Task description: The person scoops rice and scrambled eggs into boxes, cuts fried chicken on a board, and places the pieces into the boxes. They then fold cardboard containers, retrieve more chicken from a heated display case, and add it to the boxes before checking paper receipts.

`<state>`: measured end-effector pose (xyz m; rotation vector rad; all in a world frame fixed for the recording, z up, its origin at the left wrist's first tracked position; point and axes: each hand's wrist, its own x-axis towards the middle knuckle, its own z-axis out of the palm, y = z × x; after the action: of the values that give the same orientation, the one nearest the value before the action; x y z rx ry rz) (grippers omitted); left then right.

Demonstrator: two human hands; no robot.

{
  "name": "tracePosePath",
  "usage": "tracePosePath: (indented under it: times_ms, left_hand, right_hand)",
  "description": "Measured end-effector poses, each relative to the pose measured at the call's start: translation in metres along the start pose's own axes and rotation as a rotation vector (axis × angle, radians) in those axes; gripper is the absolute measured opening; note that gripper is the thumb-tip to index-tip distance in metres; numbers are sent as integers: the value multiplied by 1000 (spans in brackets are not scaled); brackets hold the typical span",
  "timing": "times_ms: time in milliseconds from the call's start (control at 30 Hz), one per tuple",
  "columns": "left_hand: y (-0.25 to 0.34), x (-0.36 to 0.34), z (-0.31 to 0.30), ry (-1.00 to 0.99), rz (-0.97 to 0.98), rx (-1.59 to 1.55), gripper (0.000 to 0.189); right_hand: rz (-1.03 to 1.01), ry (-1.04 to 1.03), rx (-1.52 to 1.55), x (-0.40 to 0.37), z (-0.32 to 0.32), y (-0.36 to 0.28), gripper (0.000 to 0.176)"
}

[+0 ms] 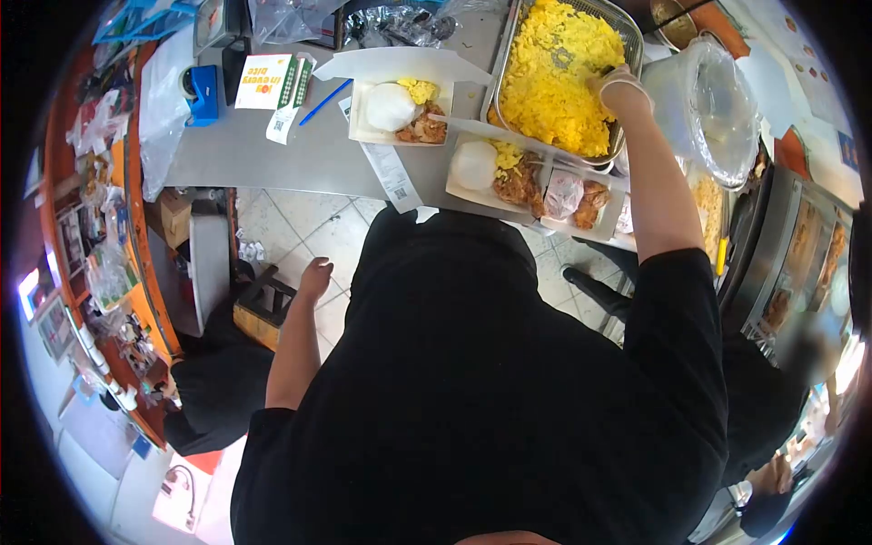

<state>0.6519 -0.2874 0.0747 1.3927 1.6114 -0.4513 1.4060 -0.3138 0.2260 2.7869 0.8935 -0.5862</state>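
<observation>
My right hand [625, 93], in a clear glove, reaches into a metal tray [498, 73] of yellow scrambled egg [559, 68]. Its fingers are closed at the tray's right side; a dark bit shows beside them, and what they hold is hidden. Below the tray stands an open paper box [463, 186] with white rice [474, 166], egg and browned fried pieces [518, 186]. To its left, another open box [361, 127] holds rice, egg and a fried piece [424, 127]. Down by my side hangs my left hand [315, 280], empty, its fingers loosely bent.
A tape dispenser [202, 95], a printed carton [265, 84], a blue pen [325, 102] and a paper receipt [392, 177] lie on the metal counter [245, 159]. A plastic-lined tub [722, 100] stands right of the tray. Other people stand at both sides behind me.
</observation>
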Motion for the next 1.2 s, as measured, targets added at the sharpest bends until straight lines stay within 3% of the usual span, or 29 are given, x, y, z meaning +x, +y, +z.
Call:
tracePosePath:
  times_ms: [33,133,267,333,400,467,500,567,600,667,700,800,833,867,933,1000,1033,1067,1133,1167,1200]
  left_hand:
    - [5,5,-11,8,-9,39,47]
    - [15,30,-42,-9,26,190,47]
    - [30,37,-79,0,173,165,46]
    - [33,37,-89,8,255,146,45]
    - [20,49,-103,-25,264,190,44]
    - [-14,76,-108,-21,314,300,42]
    - [-44,101,-110,-91,252,294,41]
    - [-125,176,-118,-249,237,318,40]
    - [-162,212,-124,-337,286,337,39]
    - [-114,169,-156,-354,233,499,39]
    - [-84,143,-173,-367,208,581,39]
    - [-88,170,-201,-359,159,469,30]
    - [-92,187,-207,-373,168,482,30]
    - [-97,211,-213,-373,277,485,28]
    - [-83,225,-219,-366,393,490,25]
    - [-30,223,-223,-322,60,241,25]
    - [-27,250,-222,-303,326,339,25]
    - [-27,274,-225,-280,585,441,26]
    - [58,185,-224,-200,495,301,29]
    - [62,194,-228,-187,491,309,29]
    - [67,208,-225,-197,513,497,31]
  right_hand:
    - [140,25,-52,-1,5,0,72]
    - [172,-88,-6,1,-9,-2,74]
    - [234,-38,138,7,-19,7,76]
    - [173,-74,444,26,-5,28,82]
    - [250,109,605,9,-3,23,72]
    - [190,-342,1310,-18,-21,27,57]
    - [204,-305,1316,-42,-30,18,57]
    - [298,-405,2009,-108,-49,-11,52]
    - [308,-366,2026,-134,-55,-19,52]
    - [282,-150,2002,-179,-55,-27,46]
    - [259,-167,2066,-197,-48,-19,41]
    - [364,4,2156,-252,-24,-8,43]
    - [402,223,2084,-265,-8,-7,42]
    - [408,239,2083,-270,8,1,42]
    - [788,562,1898,-267,47,22,45]
    - [1178,946,1137,-233,91,33,53]
    - [1013,792,1052,-261,62,-11,59]
    - [1015,779,1063,-248,83,4,59]
    - [823,689,1008,-208,148,48,58]
    - [990,609,969,-227,111,24,59]
    - [834,875,1376,-236,97,9,50]
